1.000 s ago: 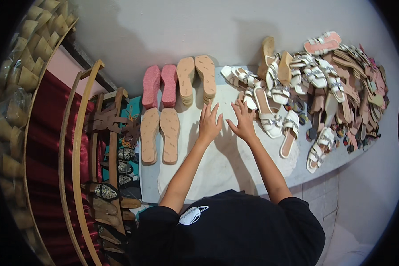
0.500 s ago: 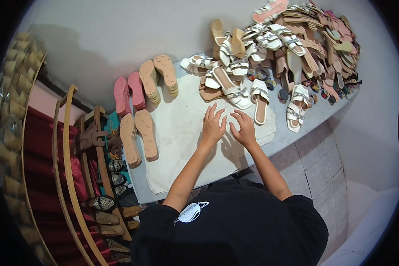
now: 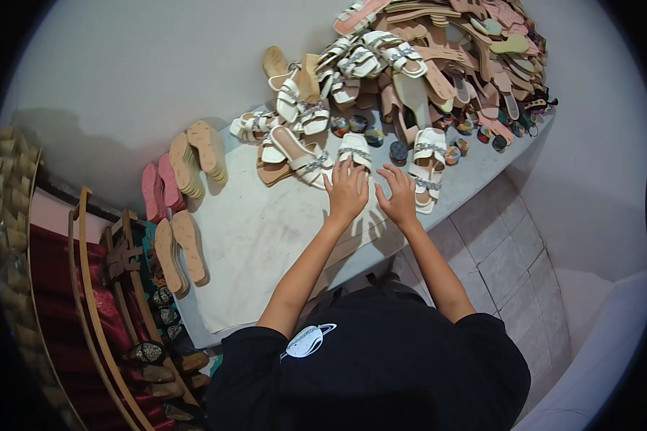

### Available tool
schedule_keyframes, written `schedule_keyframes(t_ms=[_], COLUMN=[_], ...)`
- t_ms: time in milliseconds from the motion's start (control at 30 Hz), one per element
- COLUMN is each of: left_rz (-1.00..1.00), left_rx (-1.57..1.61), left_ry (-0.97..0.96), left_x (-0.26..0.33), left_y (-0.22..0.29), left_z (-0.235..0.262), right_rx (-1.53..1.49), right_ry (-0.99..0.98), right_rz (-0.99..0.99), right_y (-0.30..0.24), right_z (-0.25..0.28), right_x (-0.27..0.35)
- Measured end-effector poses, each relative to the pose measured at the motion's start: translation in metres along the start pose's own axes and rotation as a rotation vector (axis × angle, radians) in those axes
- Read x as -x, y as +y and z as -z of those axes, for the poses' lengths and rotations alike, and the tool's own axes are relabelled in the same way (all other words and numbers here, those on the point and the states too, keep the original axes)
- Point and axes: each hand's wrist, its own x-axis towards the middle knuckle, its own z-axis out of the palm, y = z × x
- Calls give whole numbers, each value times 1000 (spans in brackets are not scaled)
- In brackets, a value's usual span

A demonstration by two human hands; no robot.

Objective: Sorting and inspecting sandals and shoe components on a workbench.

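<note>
My left hand (image 3: 346, 189) lies flat on the white table (image 3: 251, 237) with its fingers spread, fingertips touching a white strappy sandal (image 3: 354, 151). My right hand (image 3: 397, 195) rests beside it, fingers apart, close to another white sandal (image 3: 427, 166) at the table's near edge. Neither hand holds anything. More white sandals (image 3: 295, 147) lie just beyond my left hand.
A big heap of sandals and loose soles (image 3: 453, 57) fills the table's right end. Tan soles (image 3: 198, 154), pink soles (image 3: 158, 188) and another tan pair (image 3: 176, 251) sit at the left. A wooden rack with shoes (image 3: 133, 316) stands at lower left. Tiled floor (image 3: 510, 251) lies on the right.
Both hands have slid right along the table, from its bare middle toward the white sandals. The view has swung, so the heap now sits at the upper right.
</note>
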Motion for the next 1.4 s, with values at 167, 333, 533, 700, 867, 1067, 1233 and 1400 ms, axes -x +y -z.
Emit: schedule_keyframes(t_ms=[167, 333, 533, 700, 867, 1067, 1233, 1400], left_rz=[25, 48, 157, 214, 194, 166, 216, 220], left_rx=[-33, -56, -19, -121, -93, -78, -21, 80], left_ry=[17, 69, 168, 232, 249, 252, 243, 266], left_x=[-34, -78, -141, -199, -241, -258, -266, -266], left_y=[30, 54, 58, 59, 45, 44, 41, 37], left_z=[-55, -107, -144, -150, -155, -165, -170, -167], right_rx=[55, 37, 27, -36, 52, 280, 433, 347], right_ry=[48, 49, 22, 37, 95, 141, 61, 135], right_rz=[-42, -89, -74, -38, 180, 342, 265, 323], right_y=[62, 127, 175, 189, 191, 192, 199, 218], right_z=[28, 44, 54, 53, 49, 40, 22, 16], right_x=[-21, -36, -64, -91, -127, -192, -225, -241])
